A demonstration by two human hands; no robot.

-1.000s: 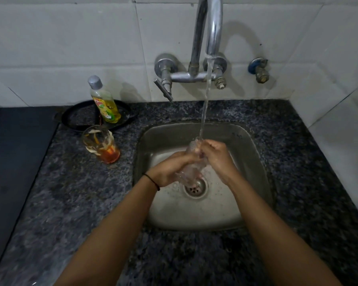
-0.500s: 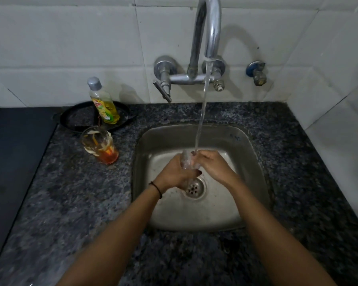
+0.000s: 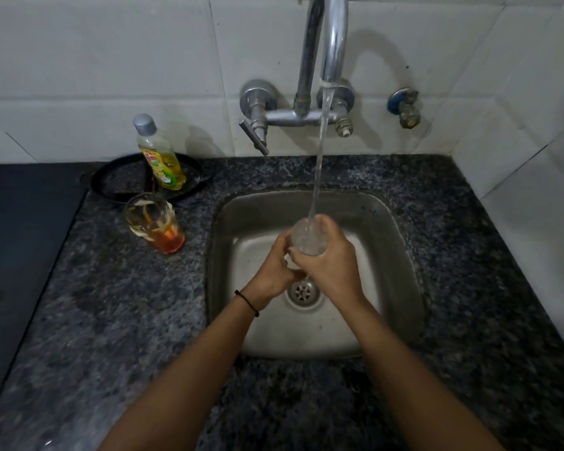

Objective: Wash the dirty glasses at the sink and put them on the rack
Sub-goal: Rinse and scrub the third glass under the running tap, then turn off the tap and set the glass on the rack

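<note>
Under the running tap (image 3: 326, 53), both hands clasp the clear glass (image 3: 307, 237) over the sink (image 3: 398, 255). Right hand (image 3: 334, 265) wraps its side; left hand (image 3: 274, 271) supports below. Best keep the mouth upright beneath the stream, grip firm against slipping.

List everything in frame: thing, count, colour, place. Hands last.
clear glass: 1, clear, held over the sink under the water stream
dirty glass: 1, clear with orange residue, counter left of sink
soap bottle: 1, yellow-green, grey cap, on the pan
pan: 1, black, back left of counter
sink: 1, steel, centre
tap: 1, chrome, on wall, running
valve: 1, blue and brass, wall right
counter: 1, dark speckled granite
left hand: gripping glass
right hand: gripping glass
</note>
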